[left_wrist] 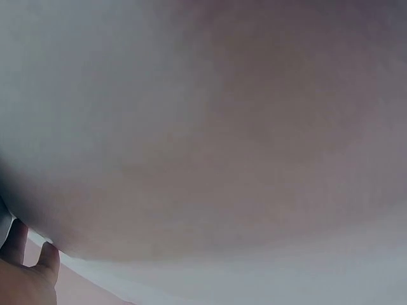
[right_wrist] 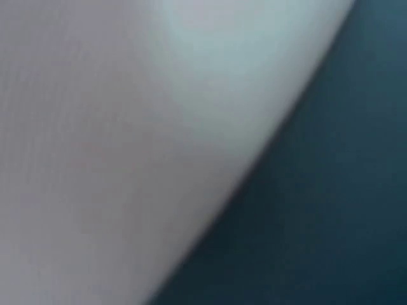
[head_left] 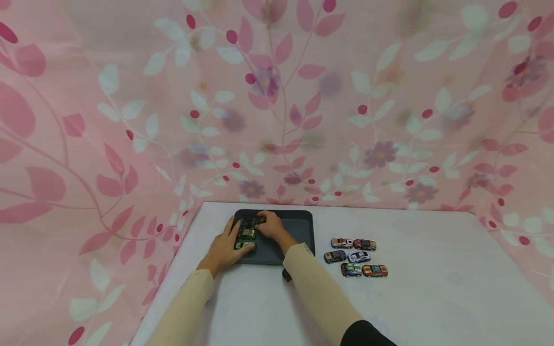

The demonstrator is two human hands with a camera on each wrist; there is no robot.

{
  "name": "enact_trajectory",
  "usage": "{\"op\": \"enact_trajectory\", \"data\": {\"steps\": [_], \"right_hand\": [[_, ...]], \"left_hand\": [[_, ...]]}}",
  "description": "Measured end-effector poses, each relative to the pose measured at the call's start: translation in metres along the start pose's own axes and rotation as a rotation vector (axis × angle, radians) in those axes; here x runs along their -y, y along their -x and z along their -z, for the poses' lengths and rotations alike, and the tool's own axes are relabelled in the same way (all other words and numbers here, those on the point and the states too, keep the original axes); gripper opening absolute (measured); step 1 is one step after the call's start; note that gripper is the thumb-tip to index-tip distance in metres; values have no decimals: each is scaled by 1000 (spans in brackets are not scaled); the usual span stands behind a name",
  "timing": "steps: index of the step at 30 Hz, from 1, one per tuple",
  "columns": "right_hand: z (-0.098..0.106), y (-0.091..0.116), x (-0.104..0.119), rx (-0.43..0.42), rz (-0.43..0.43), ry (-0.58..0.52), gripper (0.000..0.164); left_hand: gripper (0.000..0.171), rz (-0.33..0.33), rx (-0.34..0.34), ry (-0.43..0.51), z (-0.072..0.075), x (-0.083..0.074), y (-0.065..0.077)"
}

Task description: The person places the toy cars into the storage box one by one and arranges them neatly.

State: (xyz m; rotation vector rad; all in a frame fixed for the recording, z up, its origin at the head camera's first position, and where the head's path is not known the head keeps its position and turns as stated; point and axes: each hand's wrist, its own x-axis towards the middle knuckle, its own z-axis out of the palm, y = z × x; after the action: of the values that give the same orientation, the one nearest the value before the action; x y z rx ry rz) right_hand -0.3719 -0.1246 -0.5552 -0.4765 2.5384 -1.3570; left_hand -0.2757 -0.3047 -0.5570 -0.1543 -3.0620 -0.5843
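Toward the left of the cloth-covered surface lies a dark grey tray (head_left: 298,226), with several toy cars along its left side. My right hand (head_left: 272,226) reaches into it and pinches a dark toy car (head_left: 260,220) near the back rim. At the tray's left edge is my left hand (head_left: 225,247), its fingers extended beside the cars and its thumb over a green toy car (head_left: 242,245). A yellow-green toy car (head_left: 248,234) sits between the two hands. Blurred close surfaces fill most of both wrist views; some fingers (left_wrist: 44,260) show at the left wrist view's lower left.
Right of the tray, several toy cars stand in three rows of two, among them an orange car (head_left: 374,270) and a white car (head_left: 359,256). A small black object (head_left: 286,275) pokes out beside the right sleeve. Behind the white cloth (head_left: 433,269) hangs a pink floral curtain (head_left: 281,120).
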Motion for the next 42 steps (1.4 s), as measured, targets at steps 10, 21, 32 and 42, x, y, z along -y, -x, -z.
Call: {"op": "enact_trajectory", "data": {"steps": [10,21,32,42], "right_hand": [[25,0,6,-12,113,76,45],[63,0,-1,-116,187,447,82],[127,11,-52,-222,-4,521,87],[168,32,-85,-224,-17,657,90]], "left_hand": [[101,1,16,-7,1,7,-5],[101,-13,-6,-13,-4,19,-11],[100,-30,-18,-13,-2,25,-18],[99,-18,-17,-3,-5,30,-16]]}}
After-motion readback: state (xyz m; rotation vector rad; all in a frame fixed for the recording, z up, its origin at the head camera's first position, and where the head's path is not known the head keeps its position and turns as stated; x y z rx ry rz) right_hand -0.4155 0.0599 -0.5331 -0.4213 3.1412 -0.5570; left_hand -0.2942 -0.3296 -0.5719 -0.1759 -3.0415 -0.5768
